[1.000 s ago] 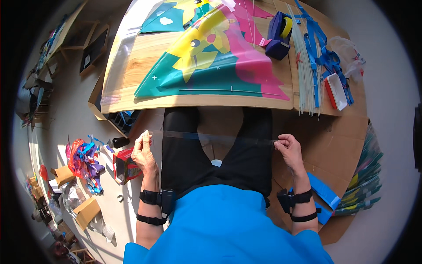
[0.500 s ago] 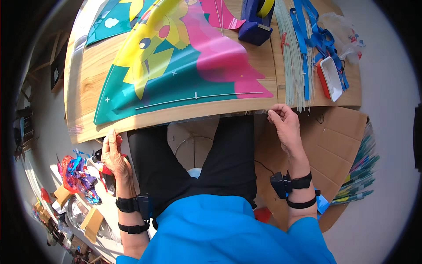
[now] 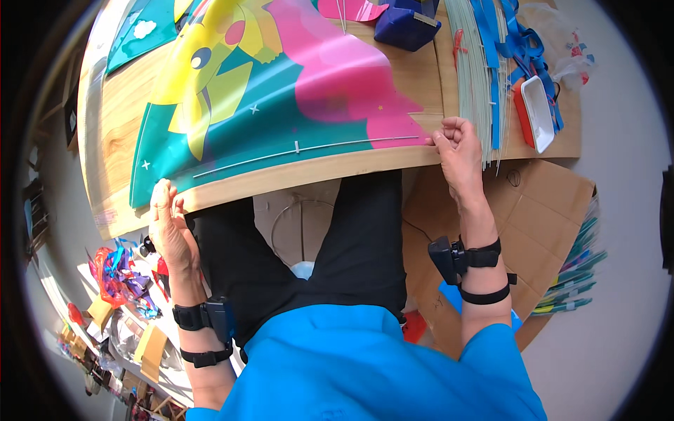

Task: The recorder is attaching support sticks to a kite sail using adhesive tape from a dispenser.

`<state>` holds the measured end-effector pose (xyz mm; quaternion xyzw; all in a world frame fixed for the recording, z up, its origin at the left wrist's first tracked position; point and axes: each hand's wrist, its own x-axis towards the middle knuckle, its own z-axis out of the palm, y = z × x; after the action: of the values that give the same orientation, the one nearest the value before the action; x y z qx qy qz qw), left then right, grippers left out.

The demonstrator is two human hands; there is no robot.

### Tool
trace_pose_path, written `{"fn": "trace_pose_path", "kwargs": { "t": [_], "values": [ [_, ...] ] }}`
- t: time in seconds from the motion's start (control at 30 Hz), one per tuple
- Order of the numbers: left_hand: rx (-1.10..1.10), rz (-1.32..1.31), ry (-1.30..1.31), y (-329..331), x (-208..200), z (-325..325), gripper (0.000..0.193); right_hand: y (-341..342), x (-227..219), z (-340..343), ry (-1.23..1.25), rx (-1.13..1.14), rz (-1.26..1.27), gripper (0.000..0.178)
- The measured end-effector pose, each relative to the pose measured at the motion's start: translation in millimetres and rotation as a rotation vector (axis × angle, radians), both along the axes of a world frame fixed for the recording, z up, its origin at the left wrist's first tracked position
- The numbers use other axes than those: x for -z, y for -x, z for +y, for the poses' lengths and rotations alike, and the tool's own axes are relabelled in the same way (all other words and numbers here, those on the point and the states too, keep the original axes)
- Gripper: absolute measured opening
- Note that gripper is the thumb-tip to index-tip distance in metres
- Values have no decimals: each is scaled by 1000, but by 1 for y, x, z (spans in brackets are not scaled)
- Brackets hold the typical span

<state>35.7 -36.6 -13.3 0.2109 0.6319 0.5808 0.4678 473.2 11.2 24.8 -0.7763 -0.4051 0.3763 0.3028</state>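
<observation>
A printed sheet (image 3: 330, 105) in green, yellow and pink, like a kite panel, lies along the table's near edge. A thin white rod (image 3: 246, 158) with a small white piece at its middle rests along its lower border. My left hand (image 3: 172, 228) is closed in a pinch at the sheet's lower left corner. At the pink right tip my right hand (image 3: 460, 151) pinches too, thumb against forefinger. Between the hands runs a clear tape strip, which hardly shows against the sheet now.
A blue tape dispenser (image 3: 407, 27) stands at the back. On the right lie thin pale rods (image 3: 476, 91), blue straps (image 3: 516, 52) and a red-and-white tray (image 3: 537, 116). Clear strips (image 3: 95, 154) line the table's left edge. Cardboard (image 3: 512, 217) leans below right.
Both hands have moved forward from in front of the table edge to the sheet's lower border, bringing the clear tape strip over it. The whole view has shifted slightly.
</observation>
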Motion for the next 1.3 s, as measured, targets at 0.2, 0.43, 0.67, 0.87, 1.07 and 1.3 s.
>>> {"fn": "trace_pose_path", "kwargs": {
  "t": [0.2,0.43,0.67,0.87,1.07,1.3],
  "values": [
    [-15,-69,88,2,-13,16,42,3,10,9,2,-13,4,27],
    [-15,-62,78,-19,-28,29,44,-17,21,6,33,26,85,30],
    [21,10,27,-18,-21,24,44,-26,28,5,27,17,104,29],
    [60,-21,49,-22,-19,28,42,-17,26,2,-11,47,118,31],
    [78,-31,24,-10,-13,25,33,-3,17,8,-17,82,106,30],
    [61,-88,34,-11,-18,29,41,-3,18,8,-28,66,79,29]
  ]
}}
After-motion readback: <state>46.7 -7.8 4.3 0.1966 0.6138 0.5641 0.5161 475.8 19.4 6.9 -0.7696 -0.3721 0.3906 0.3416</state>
